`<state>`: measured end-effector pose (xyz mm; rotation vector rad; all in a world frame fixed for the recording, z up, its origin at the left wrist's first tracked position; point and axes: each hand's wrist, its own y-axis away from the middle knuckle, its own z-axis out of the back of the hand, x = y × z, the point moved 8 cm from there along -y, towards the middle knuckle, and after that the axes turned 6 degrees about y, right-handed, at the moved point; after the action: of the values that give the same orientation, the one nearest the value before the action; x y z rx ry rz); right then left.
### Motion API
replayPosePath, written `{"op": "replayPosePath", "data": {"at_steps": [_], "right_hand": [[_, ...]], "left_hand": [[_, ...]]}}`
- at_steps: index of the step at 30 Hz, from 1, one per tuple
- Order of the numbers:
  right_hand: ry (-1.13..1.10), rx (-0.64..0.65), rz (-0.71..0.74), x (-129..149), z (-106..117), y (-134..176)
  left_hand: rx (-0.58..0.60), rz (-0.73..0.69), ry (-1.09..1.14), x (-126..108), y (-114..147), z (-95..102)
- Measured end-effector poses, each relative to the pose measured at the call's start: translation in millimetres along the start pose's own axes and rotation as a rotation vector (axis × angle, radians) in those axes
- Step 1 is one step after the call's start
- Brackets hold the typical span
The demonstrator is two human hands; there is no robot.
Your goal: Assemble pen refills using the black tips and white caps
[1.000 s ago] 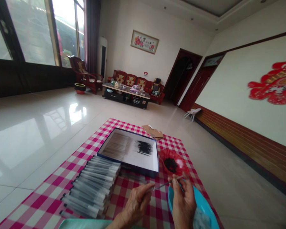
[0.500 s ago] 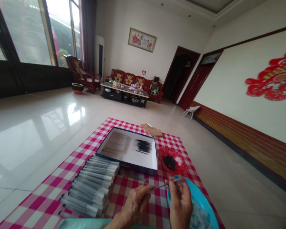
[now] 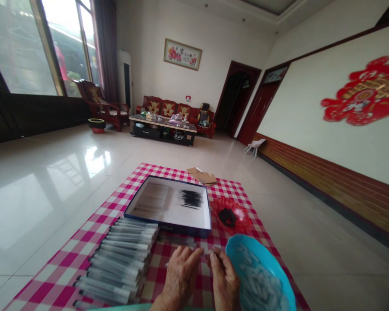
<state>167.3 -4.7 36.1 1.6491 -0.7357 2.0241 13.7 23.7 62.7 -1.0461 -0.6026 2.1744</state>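
Note:
My left hand [image 3: 181, 273] is closed round a slim translucent pen [image 3: 167, 264]. One end of it shows at the left of the palm; most is hidden by the fingers. Close beside it, my right hand [image 3: 224, 276] pinches at the other end, where a small pale piece shows between the fingertips. Whether that is a cap cannot be made out. To the left lies a stack of assembled-looking pens [image 3: 116, 259] with dark ends. At the right stands a blue bowl [image 3: 287, 280] holding many small translucent caps [image 3: 259, 276].
Ahead, a shallow box [image 3: 188, 219] holds thin translucent tubes [image 3: 152, 201] and black refills [image 3: 191, 198]. A red flower-shaped dish [image 3: 243, 216] contains small black parts [image 3: 227, 217]. Cardboard [image 3: 202, 176] lies at the far edge of the checked tablecloth [image 3: 116, 201].
The thin dark rod stretched between my hands no longer shows. My right hand has moved left, off the bowl, and both hands are now close together. The view has shifted slightly.

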Motion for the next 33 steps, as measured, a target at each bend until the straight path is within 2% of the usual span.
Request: {"op": "replayPosePath", "data": {"at_steps": [6,11,16,20,23,26,30,33], "right_hand": [[0.044,0.051,0.129,-1.6,-17.4,6.7],[0.094,0.039,0.256,9.8,-19.0,13.5],[0.114,0.02,0.385,8.2,-28.6,26.7],[0.184,0.005,0.445,20.8,-21.9,25.3],[0.364,0.056,0.495,44.2,-7.1,-9.0],[0.63,0.135,0.536,60.8,3.9,-76.3],[0.778,0.187,0.473,53.2,9.0,-173.6],[0.875,0.253,0.44,34.3,0.0,-211.8]], "left_hand": [[-0.026,-0.042,0.01,0.3,3.5,-0.9],[-0.05,-0.052,0.002,3.7,5.4,-1.6],[-0.093,-0.056,0.016,8.9,6.2,1.2],[-0.112,-0.08,0.01,10.1,6.6,1.5],[-0.107,-0.099,-0.008,10.0,7.2,-1.9],[-0.097,-0.099,-0.025,10.2,7.5,-4.2],[-0.107,-0.107,-0.027,10.9,8.5,-3.9],[-0.134,-0.102,-0.029,14.9,11.3,-7.2]]}}
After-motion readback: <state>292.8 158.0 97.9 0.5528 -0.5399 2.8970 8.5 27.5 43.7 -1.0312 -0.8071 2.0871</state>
